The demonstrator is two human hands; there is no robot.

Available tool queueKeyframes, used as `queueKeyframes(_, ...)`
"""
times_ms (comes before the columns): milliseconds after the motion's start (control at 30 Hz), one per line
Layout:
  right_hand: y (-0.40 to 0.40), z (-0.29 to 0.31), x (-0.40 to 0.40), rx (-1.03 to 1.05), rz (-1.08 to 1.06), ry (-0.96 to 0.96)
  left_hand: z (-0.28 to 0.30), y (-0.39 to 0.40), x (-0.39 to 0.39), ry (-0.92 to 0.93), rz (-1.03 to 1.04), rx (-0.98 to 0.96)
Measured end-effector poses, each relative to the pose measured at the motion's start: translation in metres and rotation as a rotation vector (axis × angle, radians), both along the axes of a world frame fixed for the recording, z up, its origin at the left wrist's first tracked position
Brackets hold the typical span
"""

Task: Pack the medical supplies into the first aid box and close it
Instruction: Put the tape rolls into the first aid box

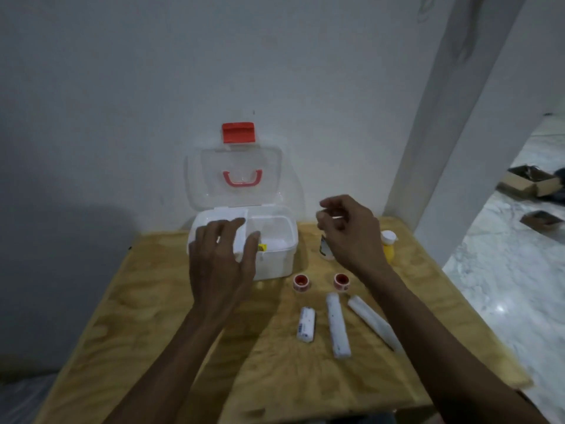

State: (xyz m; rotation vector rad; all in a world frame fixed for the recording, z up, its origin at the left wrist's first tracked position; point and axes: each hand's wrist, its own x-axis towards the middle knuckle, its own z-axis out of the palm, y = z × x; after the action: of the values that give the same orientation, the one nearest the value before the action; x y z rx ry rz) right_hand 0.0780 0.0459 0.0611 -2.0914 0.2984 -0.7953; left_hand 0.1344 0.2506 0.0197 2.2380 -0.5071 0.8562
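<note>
A white first aid box stands open at the back of the wooden table, its clear lid with a red handle and red latch leaning upright against the wall. My left hand rests spread over the box's left front rim, holding nothing. My right hand hovers to the right of the box with its fingers loosely curled; I see nothing in it. Below lie two red tape rolls and three white bandage rolls. A small bottle is partly hidden behind my right hand.
A yellow bottle with a white cap stands at the table's right back. The table's right edge borders a white pillar and a marble floor with cardboard boxes. The wall runs directly behind the box.
</note>
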Motion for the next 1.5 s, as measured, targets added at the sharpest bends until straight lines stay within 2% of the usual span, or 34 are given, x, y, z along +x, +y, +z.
queueKeyframes(67,-0.01,-0.022,-0.021,-0.013,-0.092,0.006,-0.012,-0.016,-0.025,0.031,-0.113,-0.036)
queueKeyframes(133,-0.015,-0.047,-0.037,-0.046,-0.139,0.063,-0.027,-0.03,-0.043,0.164,-0.18,-0.064)
queueKeyframes(233,-0.02,-0.079,-0.051,-0.079,-0.171,0.175,-0.053,-0.044,-0.049,0.347,-0.193,-0.021)
queueKeyframes(367,-0.022,-0.094,-0.057,-0.136,-0.219,0.262,-0.071,-0.053,-0.04,0.455,-0.216,0.01)
queueKeyframes(1200,-0.027,-0.11,-0.048,-0.323,-0.17,0.374,-0.078,-0.064,-0.029,0.428,-0.169,0.165)
queueKeyframes(1333,-0.027,-0.108,-0.05,-0.291,-0.168,0.332,-0.073,-0.061,-0.036,0.438,-0.175,0.126)
queueKeyframes(1500,-0.02,-0.09,-0.056,-0.21,-0.143,0.167,-0.063,-0.044,-0.045,0.356,-0.264,0.021)
